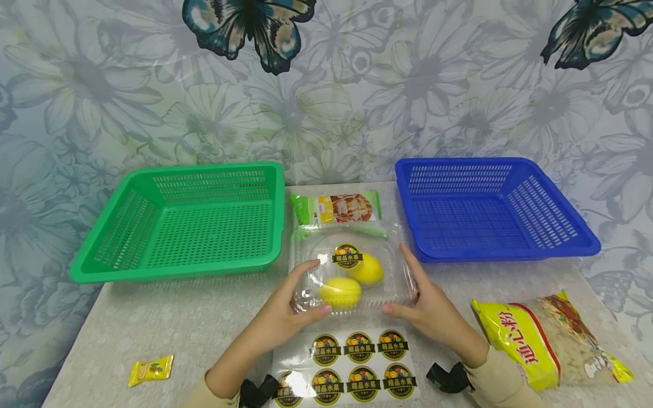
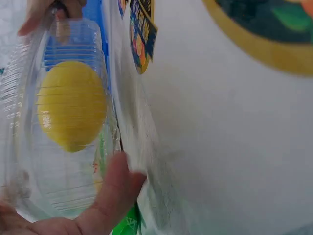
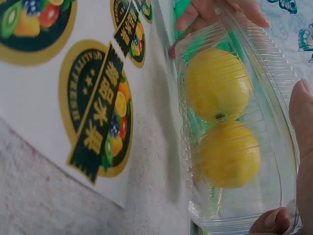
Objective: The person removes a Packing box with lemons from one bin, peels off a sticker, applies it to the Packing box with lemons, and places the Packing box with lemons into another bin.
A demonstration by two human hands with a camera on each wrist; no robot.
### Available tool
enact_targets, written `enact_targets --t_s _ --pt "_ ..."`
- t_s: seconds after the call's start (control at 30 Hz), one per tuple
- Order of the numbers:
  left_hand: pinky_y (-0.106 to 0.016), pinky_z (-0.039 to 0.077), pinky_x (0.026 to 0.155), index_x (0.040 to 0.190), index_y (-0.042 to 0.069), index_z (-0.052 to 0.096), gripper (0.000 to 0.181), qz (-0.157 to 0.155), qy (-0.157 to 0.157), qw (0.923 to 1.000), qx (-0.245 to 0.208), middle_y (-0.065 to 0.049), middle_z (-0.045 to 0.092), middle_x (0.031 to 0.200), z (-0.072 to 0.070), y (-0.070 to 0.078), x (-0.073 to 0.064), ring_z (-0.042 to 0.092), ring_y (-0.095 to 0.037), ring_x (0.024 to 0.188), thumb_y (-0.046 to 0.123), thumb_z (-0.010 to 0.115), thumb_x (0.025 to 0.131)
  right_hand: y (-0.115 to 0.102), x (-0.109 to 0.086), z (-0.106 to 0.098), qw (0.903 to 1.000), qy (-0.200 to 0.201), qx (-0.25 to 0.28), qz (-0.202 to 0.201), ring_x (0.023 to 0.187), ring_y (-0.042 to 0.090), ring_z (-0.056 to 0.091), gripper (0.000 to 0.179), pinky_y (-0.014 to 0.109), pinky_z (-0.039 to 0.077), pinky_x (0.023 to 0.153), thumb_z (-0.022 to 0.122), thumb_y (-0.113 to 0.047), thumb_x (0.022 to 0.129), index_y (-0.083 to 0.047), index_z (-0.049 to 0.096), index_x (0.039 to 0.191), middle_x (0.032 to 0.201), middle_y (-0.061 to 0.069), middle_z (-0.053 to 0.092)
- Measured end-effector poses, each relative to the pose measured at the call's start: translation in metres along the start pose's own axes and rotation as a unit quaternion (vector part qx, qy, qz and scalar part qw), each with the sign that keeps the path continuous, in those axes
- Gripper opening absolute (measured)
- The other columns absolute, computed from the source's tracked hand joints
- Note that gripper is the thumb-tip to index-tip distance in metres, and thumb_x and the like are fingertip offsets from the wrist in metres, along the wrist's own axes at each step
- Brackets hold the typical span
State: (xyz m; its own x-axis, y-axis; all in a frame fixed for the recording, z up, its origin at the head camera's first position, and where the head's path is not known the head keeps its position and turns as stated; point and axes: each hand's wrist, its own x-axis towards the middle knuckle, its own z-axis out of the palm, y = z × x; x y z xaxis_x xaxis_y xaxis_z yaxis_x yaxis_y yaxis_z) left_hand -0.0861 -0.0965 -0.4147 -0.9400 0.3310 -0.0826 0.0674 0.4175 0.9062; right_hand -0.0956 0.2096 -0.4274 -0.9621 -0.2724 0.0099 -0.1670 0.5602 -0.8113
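Observation:
A clear plastic clamshell box (image 1: 395,275) is held between both hands at the middle of the table. Inside lie two yellow lemons (image 1: 339,292), and a round black-and-gold fruit sticker (image 1: 347,249) is on the lid. My left hand (image 1: 285,300) grips the box's left end, thumb along the near side. At the opposite end, my right hand (image 1: 433,306) grips it in the same way. In the right wrist view, both lemons (image 3: 230,154) show through the ribbed wall, and the box is tilted. A sheet of matching stickers (image 1: 361,357) lies just in front of the box.
A green basket (image 1: 178,272) stands at the back left, a blue basket (image 1: 505,252) at the back right. Behind the box lies a green food packet (image 1: 352,208). A yellow pasta bag (image 1: 546,340) is at the right, a small yellow sachet (image 1: 151,370) at front left.

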Motion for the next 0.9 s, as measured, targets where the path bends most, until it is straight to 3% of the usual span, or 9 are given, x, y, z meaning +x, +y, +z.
enact_targets --t_s 0.1,0.13,0.2,0.3,0.4,0.5,0.63,0.73,0.9 --pt "-0.072 0.025 0.111 0.151 0.042 0.030 0.087 -0.004 0.007 1.0000 -0.001 0.004 0.029 0.160 0.0006 -0.0003 -0.0009 0.026 -0.032 0.148 0.048 0.080 0.080 -0.0011 -0.0013 0.0004 0.9999 -0.008 0.013 0.006 0.051 0.006 0.041 0.117 0.029 0.045 0.052 0.085 -0.037 0.077 -0.043 0.001 0.158 0.116 0.016 0.055" --pt "-0.072 0.026 0.110 0.150 0.043 0.030 0.087 -0.006 0.008 0.9999 -0.002 0.003 0.029 0.159 0.0009 -0.0001 -0.0011 0.027 -0.031 0.147 0.048 0.080 0.079 -0.0013 -0.0017 0.0004 0.9997 -0.011 0.020 0.012 0.047 0.004 0.028 0.117 0.028 0.038 0.045 0.085 -0.036 0.077 -0.044 0.001 0.158 0.113 0.015 0.053" --pt "-0.073 0.028 0.108 0.150 0.045 0.030 0.088 -0.007 0.012 0.9999 -0.002 0.001 0.029 0.157 0.0014 0.0005 -0.0014 0.028 -0.030 0.144 0.047 0.082 0.078 -0.0017 -0.0028 -0.0002 0.9995 -0.011 0.023 0.016 0.046 0.002 0.029 0.117 0.025 0.036 0.043 0.085 -0.036 0.077 -0.045 0.001 0.157 0.108 0.016 0.054" --pt "-0.073 0.030 0.106 0.149 0.051 0.028 0.090 -0.007 0.016 0.9998 -0.004 -0.002 0.027 0.156 0.0020 0.0014 -0.0016 0.029 -0.030 0.143 0.046 0.083 0.077 -0.0026 -0.0043 -0.0017 0.9995 -0.009 0.023 0.018 0.044 0.001 0.029 0.117 0.025 0.036 0.041 0.085 -0.037 0.077 -0.048 0.000 0.156 0.133 0.019 0.049" --pt "-0.074 0.033 0.103 0.150 0.054 0.024 0.095 -0.012 0.024 0.9996 0.004 -0.006 0.026 0.155 0.0027 0.0011 -0.0017 0.033 -0.034 0.141 0.046 0.084 0.076 -0.0038 -0.0054 -0.0031 0.9995 -0.009 0.024 0.016 0.044 0.001 0.030 0.116 0.025 0.036 0.041 0.085 -0.036 0.077 -0.049 0.001 0.156 0.135 0.020 0.049" --pt "-0.071 0.039 0.099 0.152 0.054 0.016 0.103 -0.018 0.030 0.9993 0.015 -0.010 0.026 0.155 0.0035 0.0007 -0.0014 0.038 -0.039 0.137 0.048 0.084 0.075 -0.0031 -0.0057 -0.0042 0.9997 -0.007 0.021 0.009 0.047 0.001 0.030 0.114 0.024 0.037 0.043 0.084 -0.035 0.078 -0.047 0.002 0.156 0.101 0.012 0.056" --pt "-0.074 0.032 0.104 0.156 0.049 0.008 0.109 -0.007 0.020 0.9996 0.017 -0.007 0.017 0.164 0.0039 0.0010 0.0000 0.028 -0.044 0.145 0.050 0.082 0.076 -0.0021 -0.0065 -0.0061 0.9998 -0.002 0.019 0.008 0.051 0.002 0.030 0.114 0.024 0.037 0.046 0.085 -0.034 0.078 -0.045 0.004 0.157 0.070 -0.004 0.032" --pt "-0.075 0.023 0.108 0.156 0.047 0.005 0.109 0.006 0.008 0.9999 0.008 0.004 0.009 0.167 0.0040 0.0008 0.0014 0.014 -0.041 0.151 0.049 0.081 0.078 -0.0025 -0.0074 -0.0071 0.9996 -0.001 0.023 0.015 0.052 0.002 0.031 0.114 0.024 0.037 0.047 0.085 -0.034 0.077 -0.047 0.005 0.157 0.071 -0.005 0.029" --pt "-0.076 0.027 0.105 0.154 0.052 0.007 0.099 -0.006 0.015 0.9999 0.002 0.007 0.009 0.166 0.0053 0.0020 0.0037 0.018 -0.044 0.149 0.053 0.075 0.083 -0.0017 -0.0075 -0.0071 0.9996 -0.002 0.023 0.016 0.051 0.002 0.030 0.115 0.024 0.036 0.046 0.086 -0.034 0.076 -0.045 0.006 0.157 0.065 -0.007 0.026"
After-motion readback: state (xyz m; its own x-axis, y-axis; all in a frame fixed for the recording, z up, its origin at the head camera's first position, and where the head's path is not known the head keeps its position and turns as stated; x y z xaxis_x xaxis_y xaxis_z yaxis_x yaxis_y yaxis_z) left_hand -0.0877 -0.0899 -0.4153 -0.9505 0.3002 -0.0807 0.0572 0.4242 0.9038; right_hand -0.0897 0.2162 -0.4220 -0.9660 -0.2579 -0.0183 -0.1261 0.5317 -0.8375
